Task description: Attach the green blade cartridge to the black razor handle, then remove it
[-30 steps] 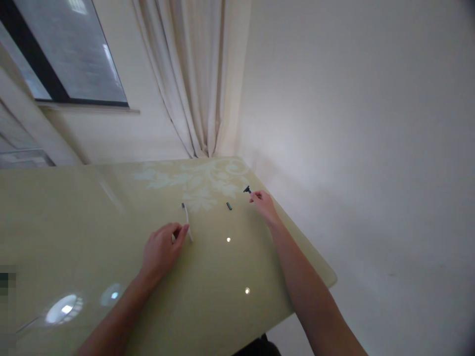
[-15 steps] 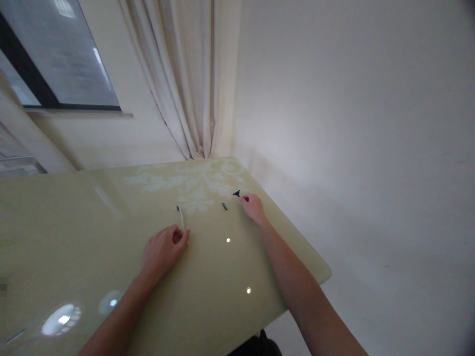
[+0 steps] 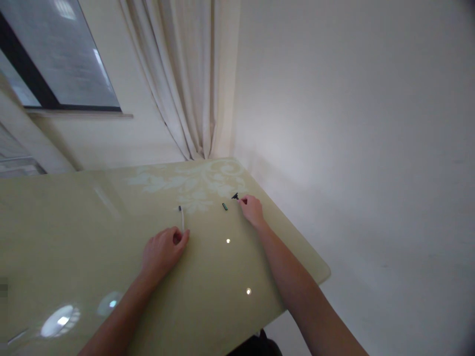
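A holding step appears in hand, a toothbrush (image 3: pixel 182 217) being pinched by the left hand (image 3: pixel 163 249) left of the dark strip (image 3: pixel 224 206), a razor (image 3: pixel 235 196) by the right hand (image 3: pixel 253 210) right of it, steady grips seemingly required next

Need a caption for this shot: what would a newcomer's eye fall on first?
Probably the right hand, its grip closed on a dark-headed razor, and the left hand, touching a thin white toothbrush, both over a glossy pale table. Between razor and toothbrush lies a small dark bar, nearer the razor. Behind, a tall pale curtain hangs by the table's far edge.
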Demonstrator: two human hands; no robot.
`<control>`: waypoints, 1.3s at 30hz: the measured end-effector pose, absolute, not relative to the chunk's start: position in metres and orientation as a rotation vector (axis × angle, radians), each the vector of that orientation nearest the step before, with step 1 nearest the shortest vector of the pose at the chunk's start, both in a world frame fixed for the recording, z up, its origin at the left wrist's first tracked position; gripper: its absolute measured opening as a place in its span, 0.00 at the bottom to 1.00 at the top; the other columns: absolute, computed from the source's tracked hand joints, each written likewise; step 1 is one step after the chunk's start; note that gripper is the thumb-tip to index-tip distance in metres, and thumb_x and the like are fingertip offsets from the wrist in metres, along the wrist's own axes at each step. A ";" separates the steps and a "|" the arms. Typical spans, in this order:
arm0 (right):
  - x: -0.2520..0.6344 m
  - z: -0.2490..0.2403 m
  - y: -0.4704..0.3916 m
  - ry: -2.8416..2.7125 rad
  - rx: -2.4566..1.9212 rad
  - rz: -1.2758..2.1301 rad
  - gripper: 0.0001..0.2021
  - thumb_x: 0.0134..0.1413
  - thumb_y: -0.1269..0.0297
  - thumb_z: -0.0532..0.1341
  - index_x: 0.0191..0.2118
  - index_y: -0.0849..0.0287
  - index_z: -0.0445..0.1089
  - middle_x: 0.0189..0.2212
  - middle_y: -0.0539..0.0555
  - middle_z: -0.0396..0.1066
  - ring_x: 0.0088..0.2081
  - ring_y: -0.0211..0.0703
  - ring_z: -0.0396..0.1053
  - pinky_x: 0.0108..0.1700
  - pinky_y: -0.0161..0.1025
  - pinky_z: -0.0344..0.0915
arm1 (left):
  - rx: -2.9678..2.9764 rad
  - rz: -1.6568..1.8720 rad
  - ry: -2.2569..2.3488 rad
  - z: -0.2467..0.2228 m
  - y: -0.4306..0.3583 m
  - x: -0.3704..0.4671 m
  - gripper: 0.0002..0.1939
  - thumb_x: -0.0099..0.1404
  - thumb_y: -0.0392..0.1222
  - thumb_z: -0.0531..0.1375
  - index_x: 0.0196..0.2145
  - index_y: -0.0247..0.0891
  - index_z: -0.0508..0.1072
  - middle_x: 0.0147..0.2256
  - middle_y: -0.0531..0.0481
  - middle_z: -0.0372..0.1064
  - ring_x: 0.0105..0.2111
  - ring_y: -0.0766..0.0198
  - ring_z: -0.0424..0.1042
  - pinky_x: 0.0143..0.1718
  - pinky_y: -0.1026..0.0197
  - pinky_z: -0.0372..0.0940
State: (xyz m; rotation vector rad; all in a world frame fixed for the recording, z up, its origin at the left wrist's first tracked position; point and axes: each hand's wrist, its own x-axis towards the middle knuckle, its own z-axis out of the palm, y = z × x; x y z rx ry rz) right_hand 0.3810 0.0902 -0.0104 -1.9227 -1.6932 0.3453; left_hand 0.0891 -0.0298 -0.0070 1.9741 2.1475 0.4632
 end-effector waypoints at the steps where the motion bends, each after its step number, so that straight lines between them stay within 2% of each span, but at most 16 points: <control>1: 0.381 -0.010 0.090 -1.696 -1.924 0.341 0.09 0.64 0.61 0.64 0.40 0.58 0.82 0.40 0.58 0.81 0.43 0.48 0.76 0.43 0.38 0.65 | 1.981 0.434 2.157 -0.005 -0.030 0.091 0.24 0.72 0.60 0.51 0.27 0.42 0.70 0.32 0.45 0.76 0.32 0.54 0.73 0.33 0.58 0.55; 3: 0.380 -0.010 0.089 -1.699 -1.926 0.333 0.09 0.64 0.61 0.65 0.40 0.58 0.82 0.40 0.58 0.81 0.42 0.48 0.76 0.43 0.38 0.65 | 2.001 0.369 2.179 -0.003 -0.030 0.093 0.24 0.72 0.61 0.51 0.26 0.42 0.69 0.31 0.45 0.76 0.33 0.53 0.74 0.33 0.57 0.55; 8: 0.380 -0.010 0.089 -1.697 -1.928 0.333 0.07 0.63 0.61 0.66 0.38 0.57 0.80 0.39 0.57 0.81 0.41 0.46 0.75 0.42 0.37 0.65 | 2.024 0.316 2.191 -0.003 -0.030 0.094 0.19 0.73 0.52 0.51 0.28 0.41 0.71 0.33 0.44 0.77 0.34 0.52 0.75 0.34 0.57 0.55; 12: 0.379 -0.006 0.087 -1.631 -1.887 0.301 0.08 0.61 0.60 0.67 0.39 0.59 0.79 0.38 0.58 0.79 0.39 0.45 0.74 0.41 0.36 0.63 | 1.982 0.414 2.186 -0.005 -0.032 0.092 0.18 0.73 0.50 0.51 0.29 0.41 0.70 0.32 0.46 0.76 0.32 0.55 0.74 0.32 0.58 0.53; 15: 0.369 0.002 0.080 -1.620 -1.687 0.312 0.11 0.64 0.57 0.64 0.37 0.60 0.77 0.36 0.57 0.77 0.37 0.43 0.71 0.40 0.36 0.62 | 1.962 0.601 2.162 -0.001 -0.031 0.094 0.18 0.74 0.51 0.51 0.28 0.42 0.68 0.29 0.48 0.74 0.29 0.58 0.71 0.30 0.60 0.52; 19: 0.336 0.011 0.064 -1.678 -1.276 0.651 0.23 0.69 0.45 0.55 0.34 0.58 0.76 0.28 0.51 0.71 0.31 0.41 0.66 0.35 0.36 0.60 | 2.106 0.837 2.030 0.018 -0.027 0.118 0.18 0.74 0.52 0.51 0.29 0.42 0.67 0.29 0.50 0.72 0.29 0.60 0.69 0.31 0.61 0.54; 23: 0.312 0.012 0.055 -1.624 -1.010 1.002 0.25 0.65 0.38 0.56 0.37 0.58 0.75 0.31 0.52 0.72 0.32 0.40 0.67 0.35 0.35 0.61 | 2.287 0.860 1.759 0.032 -0.012 0.157 0.18 0.76 0.51 0.50 0.32 0.41 0.71 0.33 0.48 0.75 0.34 0.59 0.72 0.36 0.60 0.59; 26: 0.315 0.009 0.061 -1.426 -0.984 1.050 0.25 0.64 0.38 0.56 0.31 0.57 0.70 0.25 0.50 0.67 0.28 0.38 0.65 0.31 0.34 0.60 | 2.293 0.806 1.625 0.027 0.010 0.178 0.22 0.78 0.49 0.45 0.38 0.40 0.75 0.40 0.46 0.77 0.41 0.59 0.74 0.45 0.59 0.63; 28: 0.323 0.007 0.069 -1.276 -0.994 1.032 0.26 0.64 0.39 0.55 0.27 0.57 0.65 0.22 0.48 0.63 0.24 0.36 0.60 0.28 0.34 0.57 | 2.246 0.772 1.694 0.016 0.026 0.185 0.22 0.78 0.50 0.46 0.43 0.39 0.77 0.43 0.43 0.77 0.45 0.56 0.74 0.49 0.56 0.64; 30: 0.332 0.005 0.076 -1.122 -1.023 1.049 0.25 0.64 0.40 0.55 0.26 0.56 0.62 0.20 0.46 0.59 0.21 0.35 0.56 0.24 0.34 0.53 | 2.183 0.755 1.815 0.003 0.040 0.187 0.20 0.74 0.52 0.53 0.53 0.37 0.76 0.50 0.37 0.74 0.52 0.47 0.72 0.53 0.48 0.62; 33: 0.339 0.005 0.081 -0.949 -1.070 1.128 0.24 0.64 0.42 0.56 0.26 0.55 0.60 0.19 0.44 0.55 0.19 0.33 0.50 0.21 0.34 0.47 | 2.131 0.720 1.910 -0.013 0.054 0.189 0.28 0.69 0.55 0.60 0.61 0.37 0.72 0.59 0.31 0.68 0.59 0.36 0.66 0.57 0.38 0.59; 39: 0.341 0.007 0.080 -0.944 -1.065 1.145 0.19 0.62 0.47 0.59 0.29 0.58 0.69 0.19 0.44 0.55 0.20 0.33 0.50 0.22 0.33 0.47 | 2.073 0.725 1.898 -0.020 0.070 0.191 0.20 0.70 0.54 0.59 0.52 0.42 0.78 0.54 0.35 0.70 0.56 0.39 0.68 0.56 0.37 0.60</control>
